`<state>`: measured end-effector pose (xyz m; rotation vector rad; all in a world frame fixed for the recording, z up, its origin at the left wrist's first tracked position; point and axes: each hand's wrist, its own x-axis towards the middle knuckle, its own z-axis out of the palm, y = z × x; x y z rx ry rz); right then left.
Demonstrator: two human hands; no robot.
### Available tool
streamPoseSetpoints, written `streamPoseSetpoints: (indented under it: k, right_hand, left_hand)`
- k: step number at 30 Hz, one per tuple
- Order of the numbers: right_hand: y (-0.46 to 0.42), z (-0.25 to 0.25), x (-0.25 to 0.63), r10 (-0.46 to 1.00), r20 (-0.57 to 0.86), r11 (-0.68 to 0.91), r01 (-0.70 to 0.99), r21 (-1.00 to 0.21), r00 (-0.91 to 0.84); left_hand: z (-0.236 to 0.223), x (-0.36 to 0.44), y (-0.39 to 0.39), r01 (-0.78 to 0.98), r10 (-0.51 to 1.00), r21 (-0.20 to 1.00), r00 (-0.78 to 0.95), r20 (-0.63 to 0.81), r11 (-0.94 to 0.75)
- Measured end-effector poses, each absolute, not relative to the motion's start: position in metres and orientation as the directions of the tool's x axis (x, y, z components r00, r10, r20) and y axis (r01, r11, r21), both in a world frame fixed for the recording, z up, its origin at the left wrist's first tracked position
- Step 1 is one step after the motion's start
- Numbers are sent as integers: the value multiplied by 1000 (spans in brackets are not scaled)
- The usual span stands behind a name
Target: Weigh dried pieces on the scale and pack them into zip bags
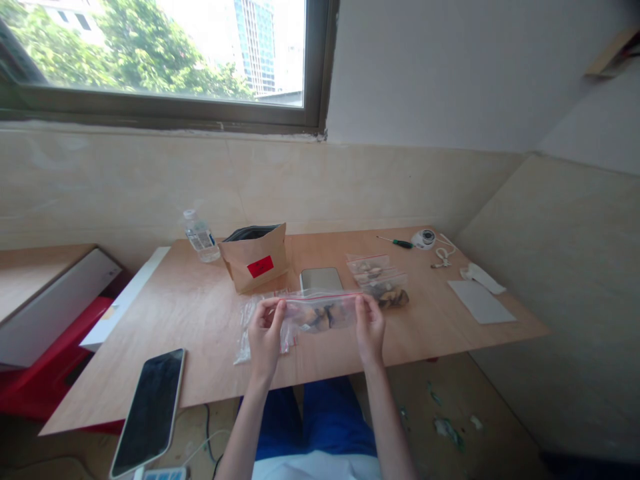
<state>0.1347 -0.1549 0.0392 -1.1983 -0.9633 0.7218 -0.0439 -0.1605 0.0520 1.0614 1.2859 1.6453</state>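
Between my two hands a clear zip bag (323, 319) with a red line along its top is held up over the table, brown dried pieces inside it. My left hand (266, 330) pinches its top left corner. At the top right corner my right hand (370, 327) pinches it likewise. Flat empty plastic bags (245, 333) lie under and beside my left hand. Behind the held bag sits a small flat scale-like device (321, 279), partly hidden. To the right lie filled zip bags (393, 293) with similar brown pieces.
A brown paper pouch (255, 263) with a red label stands open at the back, beside a water bottle (201, 237). A phone or tablet (150, 407) lies at the front left edge. Further right are a screwdriver (401, 244), a white camera (424, 239) and white paper (481, 302).
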Motion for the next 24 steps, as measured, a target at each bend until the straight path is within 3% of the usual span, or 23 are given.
streamPoseSetpoints:
  k: [8,13,18,24]
  right_hand:
    - [-154,34,126,924,171,183,-4,-983,343]
    - [-152,29,130,921,158,186,-45,-982,357]
    - [-150,27,137,972,122,140,-75,-987,201]
    - [-153,33,142,973,167,164,28,-986,157]
  left_hand:
    - [31,-34,-155,-253,929,949,-360,88,-188]
    - [32,-38,-155,-190,956,972,-282,82,-139]
    - [35,-39,-157,-172,939,972,-329,100,-163]
    - [35,-42,-157,-115,928,977,-349,131,-182]
